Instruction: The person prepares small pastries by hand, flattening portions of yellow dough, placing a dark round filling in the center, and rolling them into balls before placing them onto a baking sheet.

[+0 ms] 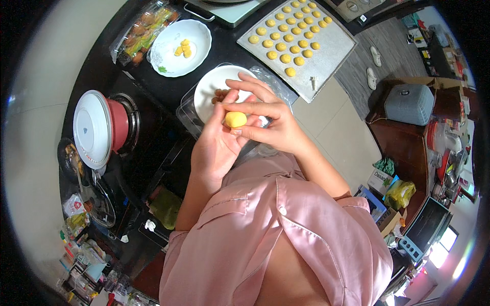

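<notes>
A smooth yellow dough ball [236, 120] sits between the thumb and forefinger of my right hand [273, 118], whose other fingers stretch out above it. Palm up, my left hand [212, 150] lies under and beside the ball, its fingers extended and partly hidden behind the right hand. Just beyond both hands is a white plate [204, 89] with small reddish-brown lumps [220, 95], partly covered by my fingers. A white bowl [196, 38] farther left holds a few yellow dough pieces [184, 49].
At the far right, a perforated metal tray [334, 58] carries rows of yellow dough balls [288, 38] and a small white piece [314, 81]. A clear pack of brown round items [145, 25] lies far left. A lidded red pot [118, 125] stands on the stove at left.
</notes>
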`<state>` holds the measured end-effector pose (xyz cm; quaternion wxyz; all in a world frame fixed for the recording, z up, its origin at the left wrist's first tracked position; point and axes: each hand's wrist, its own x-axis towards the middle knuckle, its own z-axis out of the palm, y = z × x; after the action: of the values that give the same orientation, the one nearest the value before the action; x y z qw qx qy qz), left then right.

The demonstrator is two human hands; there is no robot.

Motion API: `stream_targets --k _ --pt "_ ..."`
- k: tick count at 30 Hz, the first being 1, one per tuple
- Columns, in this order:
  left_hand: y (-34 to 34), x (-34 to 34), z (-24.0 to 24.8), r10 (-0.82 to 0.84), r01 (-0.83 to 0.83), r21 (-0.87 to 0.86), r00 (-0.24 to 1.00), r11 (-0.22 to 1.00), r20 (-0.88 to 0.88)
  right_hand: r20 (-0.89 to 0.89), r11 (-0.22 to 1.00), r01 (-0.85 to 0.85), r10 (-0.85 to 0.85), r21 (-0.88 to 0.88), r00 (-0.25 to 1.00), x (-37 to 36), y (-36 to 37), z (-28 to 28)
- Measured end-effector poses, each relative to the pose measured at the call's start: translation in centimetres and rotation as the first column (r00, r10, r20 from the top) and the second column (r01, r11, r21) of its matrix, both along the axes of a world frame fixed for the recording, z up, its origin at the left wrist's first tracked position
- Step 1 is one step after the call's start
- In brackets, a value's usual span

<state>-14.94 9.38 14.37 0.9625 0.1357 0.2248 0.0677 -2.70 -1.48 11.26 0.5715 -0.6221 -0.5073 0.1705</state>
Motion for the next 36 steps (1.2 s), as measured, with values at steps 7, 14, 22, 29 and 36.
stream_targets --k 7,14,22,29,36 --pt "-0.4 -0.5 -1.5 0.01 0.001 0.149 0.997 0.989 -0.075 0.087 0.995 0.031 -0.023 -0.094 0.996 -0.3 0.1 1.4" --pt "-0.6 -0.6 -1.9 0.073 -0.055 0.173 0.993 0.983 -0.094 -0.09 0.996 -0.055 0.048 -0.077 0.995 -0.4 0.6 -0.5" --pt "-0.4 -0.1 -1.8 0.131 -0.128 0.039 0.987 0.991 -0.095 0.131 0.993 0.077 -0.065 -0.087 0.989 -0.3 0.4 0.2" --pt "-0.1 -0.9 -2.5 -0.141 0.147 0.214 0.989 0.966 -0.04 0.263 0.985 0.022 0.024 -0.171 0.964 0.2 0.6 2.5" --pt "-0.2 -0.4 -1.8 -0.135 0.137 0.127 0.991 0.982 -0.018 0.213 0.976 -0.017 0.065 -0.219 0.975 0.4 0.6 2.3"
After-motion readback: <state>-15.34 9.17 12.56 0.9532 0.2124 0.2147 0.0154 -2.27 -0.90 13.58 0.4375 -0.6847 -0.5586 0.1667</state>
